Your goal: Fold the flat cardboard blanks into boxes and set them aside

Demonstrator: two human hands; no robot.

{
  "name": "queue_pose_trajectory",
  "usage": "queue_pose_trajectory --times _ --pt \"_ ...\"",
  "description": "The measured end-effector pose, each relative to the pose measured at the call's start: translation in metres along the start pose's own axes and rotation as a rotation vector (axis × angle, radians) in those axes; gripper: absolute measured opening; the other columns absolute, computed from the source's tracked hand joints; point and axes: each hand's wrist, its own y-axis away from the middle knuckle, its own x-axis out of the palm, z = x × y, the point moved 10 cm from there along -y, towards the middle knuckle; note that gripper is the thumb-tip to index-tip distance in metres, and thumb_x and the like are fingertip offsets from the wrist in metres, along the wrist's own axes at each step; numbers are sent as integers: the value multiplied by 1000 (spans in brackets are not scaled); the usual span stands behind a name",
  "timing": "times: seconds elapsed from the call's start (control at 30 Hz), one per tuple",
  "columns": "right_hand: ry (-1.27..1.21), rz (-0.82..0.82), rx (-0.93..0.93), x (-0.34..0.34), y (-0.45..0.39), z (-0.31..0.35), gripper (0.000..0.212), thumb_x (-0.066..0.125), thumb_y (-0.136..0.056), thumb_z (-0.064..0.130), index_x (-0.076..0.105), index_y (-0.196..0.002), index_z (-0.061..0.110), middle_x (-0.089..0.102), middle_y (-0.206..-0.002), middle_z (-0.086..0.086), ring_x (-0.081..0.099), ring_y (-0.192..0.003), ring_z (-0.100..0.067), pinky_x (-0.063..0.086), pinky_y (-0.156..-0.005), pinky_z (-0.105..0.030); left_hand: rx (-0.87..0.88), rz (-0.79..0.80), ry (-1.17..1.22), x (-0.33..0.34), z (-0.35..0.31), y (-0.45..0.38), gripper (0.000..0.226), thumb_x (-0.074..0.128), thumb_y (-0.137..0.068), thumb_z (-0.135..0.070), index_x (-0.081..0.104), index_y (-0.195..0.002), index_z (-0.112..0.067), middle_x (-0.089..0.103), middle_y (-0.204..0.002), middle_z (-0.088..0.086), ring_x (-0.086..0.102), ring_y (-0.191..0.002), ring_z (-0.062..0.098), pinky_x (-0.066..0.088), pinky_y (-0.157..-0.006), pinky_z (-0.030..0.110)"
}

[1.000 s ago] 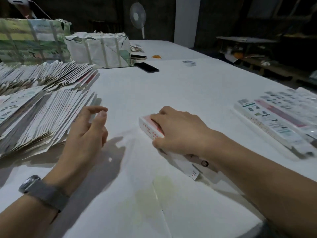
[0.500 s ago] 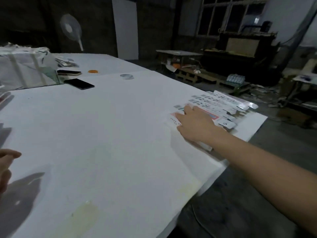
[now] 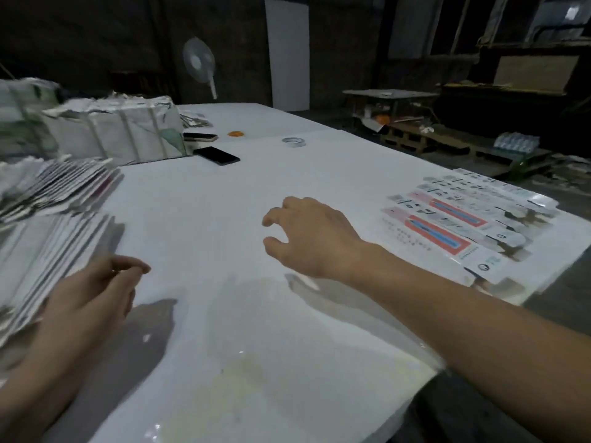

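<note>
Between boxes, by the look of it: neither hand has a blank. Right hand (image 3: pixel 307 233) hovers over bare worktop (image 3: pixel 224 199) mid-table, fingers loosely curled, holding nothing. Left hand (image 3: pixel 92 289) sits just beside the fanned stack of flat blanks (image 3: pixel 48 251) at the left edge, fingers relaxed, thumb near fingertips; can't tell if anything's pinched, looks empty. Folded boxes (image 3: pixel 463 219) lie in a row at the right edge, well apart from both hands. Judged next: pick one blank off the stack w/ left hand, bring it to centre, both hands to pop it open & tuck flaps. Stack is loose, so peeling just one needs care
</note>
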Motion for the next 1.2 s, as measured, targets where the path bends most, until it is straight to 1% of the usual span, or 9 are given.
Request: queue_pose_trajectory --times 0.17,0.27,0.33,0.43,0.53,0.7,0.87,1.07,1.2 --pt "-228 -9 -212 23 -24 118 33 48 -94 45 61 -123 35 40 -85 16 42 -91 -10 33 -76 -31 259 -158 -471 -24 -75 20 17 54 -84 -34 70 -87 -28 57 -59 -8 53 -63 13 43 -62 32" --pt "-327 -17 -285 36 -38 174 28 51 -92 43 66 -115 34 45 -80 15 48 -86 -14 38 -73 -32 298 -271 -812 -57 -85 16 18 64 -90 -25 70 -107 -20 67 -96 -1 56 -102 30 45 -89 46" --pt "-368 -16 -309 44 -45 199 26 53 -90 41 67 -110 33 53 -84 13 54 -87 -17 40 -72 -33 144 -312 -1048 -82 -69 10 36 63 -89 -33 60 -125 -26 59 -130 3 41 -133 33 26 -113 56" --pt "-410 -46 -321 53 -49 216 22 53 -90 36 68 -105 31 57 -83 10 57 -85 -20 43 -70 -33 -243 -233 -1215 -118 -30 6 61 53 -90 -43 34 -146 -31 32 -158 8 12 -150 45 5 -115 73" --pt "-463 -107 -294 62 -48 209 18 55 -90 33 69 -98 27 57 -75 11 56 -76 -17 43 -66 -32 -417 -133 -1179 -123 -8 8 58 43 -94 -43 27 -149 -32 41 -151 9 32 -140 48 22 -111 67" --pt "-530 -126 -282 73 -47 200 17 54 -88 33 69 -84 26 64 -73 11 57 -71 -14 47 -63 -33 -119 -194 -1242 -97 -37 6 47 52 -91 -19 43 -136 -31 61 -126 1 52 -119 34 38 -92 49" --pt "-555 -139 -280 72 -46 203 20 50 -84 35 68 -83 26 64 -70 10 57 -70 -17 47 -63 -33 78 -281 -1202 -92 -62 11 43 48 -92 -10 49 -132 -27 69 -101 4 58 -93 34 32 -70 38" --pt "-781 -182 -204 64 -47 189 10 55 -85 27 64 -90 26 62 -67 8 59 -70 -21 51 -69 -40 435 -411 -748 -84 -117 30 43 48 -87 -3 59 -126 -17 70 -106 8 62 -81 33 48 -64 43" --pt "-1136 -193 19 57 -53 165 14 56 -96 27 45 -95 35 60 -87 7 63 -81 -13 50 -62 -17 264 -332 -275 -75 -95 21 39 55 -88 -3 53 -115 -30 59 -103 -7 59 -71 12 46 -60 18"
